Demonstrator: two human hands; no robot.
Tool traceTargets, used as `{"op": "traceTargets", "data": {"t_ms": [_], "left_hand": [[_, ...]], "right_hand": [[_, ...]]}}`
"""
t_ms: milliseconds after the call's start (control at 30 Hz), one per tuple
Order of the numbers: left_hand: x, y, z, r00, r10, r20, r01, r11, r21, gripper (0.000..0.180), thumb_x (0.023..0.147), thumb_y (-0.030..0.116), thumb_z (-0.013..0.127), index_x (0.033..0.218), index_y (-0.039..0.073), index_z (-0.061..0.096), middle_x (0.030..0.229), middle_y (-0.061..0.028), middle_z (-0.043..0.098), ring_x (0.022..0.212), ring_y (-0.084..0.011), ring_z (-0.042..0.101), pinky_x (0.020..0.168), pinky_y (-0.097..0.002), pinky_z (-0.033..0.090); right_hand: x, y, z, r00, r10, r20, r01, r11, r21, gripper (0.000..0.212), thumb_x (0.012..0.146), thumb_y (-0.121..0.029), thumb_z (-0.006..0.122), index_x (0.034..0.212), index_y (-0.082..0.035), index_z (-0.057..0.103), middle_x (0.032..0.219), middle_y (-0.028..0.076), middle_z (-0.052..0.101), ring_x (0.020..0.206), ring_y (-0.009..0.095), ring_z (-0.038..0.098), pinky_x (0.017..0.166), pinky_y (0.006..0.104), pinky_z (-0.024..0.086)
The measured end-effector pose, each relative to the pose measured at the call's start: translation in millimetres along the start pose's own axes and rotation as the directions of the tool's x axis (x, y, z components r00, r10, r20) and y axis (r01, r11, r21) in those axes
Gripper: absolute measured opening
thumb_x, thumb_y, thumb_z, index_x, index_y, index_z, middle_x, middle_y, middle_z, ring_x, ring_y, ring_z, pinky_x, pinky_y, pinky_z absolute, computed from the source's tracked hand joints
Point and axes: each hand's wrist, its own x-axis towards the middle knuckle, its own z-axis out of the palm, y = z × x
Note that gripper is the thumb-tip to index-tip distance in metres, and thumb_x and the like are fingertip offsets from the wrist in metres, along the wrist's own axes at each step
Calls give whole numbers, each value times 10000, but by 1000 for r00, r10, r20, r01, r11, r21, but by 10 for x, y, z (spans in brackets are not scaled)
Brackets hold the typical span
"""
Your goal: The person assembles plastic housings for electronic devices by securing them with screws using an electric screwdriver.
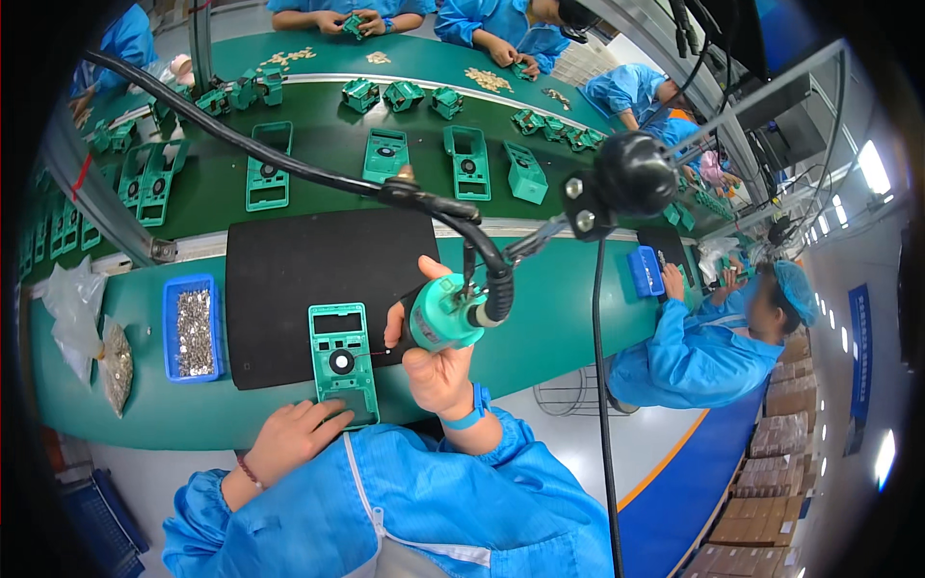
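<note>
A green plastic housing [329, 354] with a round white-and-black speaker [341, 361] lies lengthwise in front of me, partly on the black mat. A thin wire runs from the speaker to the right. My left hand [297, 438] holds the housing's near end, its fingers laid over the left edge. My right hand [439, 378] is wrapped around a green-and-black electric screwdriver [445, 316], just right of the housing. The screwdriver hangs on a thick black cable; its tip is hidden. A blue bin [218, 332] of small metal parts stands left of the mat.
The black mat [279, 275] covers part of the green bench. Clear bags [116, 366] lie at the left. Beyond, a green conveyor [318, 207] carries several housings. A metal post [116, 207] and an overhead arm [631, 183] cross the view. Co-workers in blue [708, 347] sit nearby.
</note>
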Motion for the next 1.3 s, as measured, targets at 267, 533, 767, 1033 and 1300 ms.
{"op": "traceTargets", "data": {"t_ms": [267,533,767,1033,1300], "left_hand": [[-130,-876,-755,691,-595,-410,664,747,36,195,836,-20,621,1031,-27,629,970,-213,608,936,-402,610,795,-449,503],[-375,-1259,-661,715,-699,-17,697,711,98,164,729,19,755,855,-15,657,940,-177,632,867,-382,632,760,-440,511],[-345,-1100,-566,711,-642,-285,687,721,91,55,835,45,657,872,6,669,863,-162,635,833,-366,632,732,-446,507],[-353,-1087,-491,665,-647,-373,704,709,25,94,911,76,605,930,7,666,952,-197,676,901,-391,635,760,-441,511],[-276,-1033,-533,685,-601,-412,643,765,-46,94,931,44,583,944,-33,635,886,-200,611,826,-392,596,711,-458,468]], "right_hand": [[24,-157,-103,997,-47,53,50,996,-72,643,852,-82,738,1393,-7,397,999,147,648,917,169,627,781,285,489],[12,-153,13,993,56,101,-64,995,78,573,866,-1,688,1337,-13,362,996,61,574,885,100,585,776,272,503],[40,-154,-8,994,63,89,-65,998,16,576,865,-1,692,1348,-11,377,949,38,570,827,83,564,733,258,492],[66,-154,72,992,66,112,-66,998,-4,533,874,-13,697,1324,-11,410,891,11,568,779,65,541,691,244,469],[54,-189,65,988,92,124,-90,996,-22,498,876,-34,703,1295,-10,434,903,12,581,791,64,552,688,247,473]]}}
